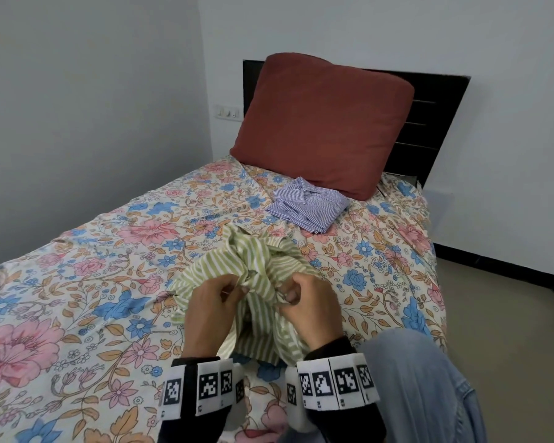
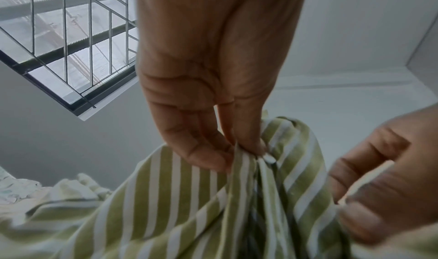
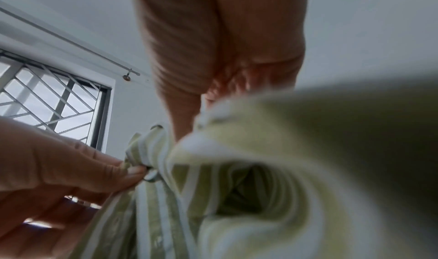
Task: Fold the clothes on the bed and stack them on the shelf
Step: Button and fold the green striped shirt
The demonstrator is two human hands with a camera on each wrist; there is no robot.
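White walls enclose a bed [image 1: 77, 282] covered with a floral sheet, its dark headboard [image 1: 429, 123] at the far end with a rust-red pillow [image 1: 320, 123] leaning upright against it. From the head view, a folded blue-striped shirt [image 1: 307, 203] lies on the sheet just in front of the pillow, near the head end of the bed. Toward the near edge, a crumpled green-and-white striped shirt [image 1: 253, 266] is bunched up, partly lifted off the sheet. The left hand [image 1: 211, 305] and the right hand [image 1: 307, 302] are close together, each with fingers curled and pinching the green fabric; both wrists wear bands with black-and-white markers. A knee in blue jeans [image 1: 429, 378] rests at the bed's near right corner. From the left wrist view, the left hand [image 2: 208, 75] pinches a gathered fold of the green-and-white striped shirt [image 2: 166, 197] between thumb and fingertips beside a small white button [image 2: 269, 158], while the right hand [image 2: 384, 178] grips the cloth just beside it; a barred window [image 2: 71, 38] shows behind. From the right wrist view, the right hand [image 3: 213, 47] holds a blurred fold of the striped shirt [image 3: 260, 150] close to the lens, and the left hand [image 3: 59, 169] pinches the fabric at the button [image 3: 150, 175], with the barred window [image 3: 52, 104] and a curtain rod [image 3: 71, 38] beyond.
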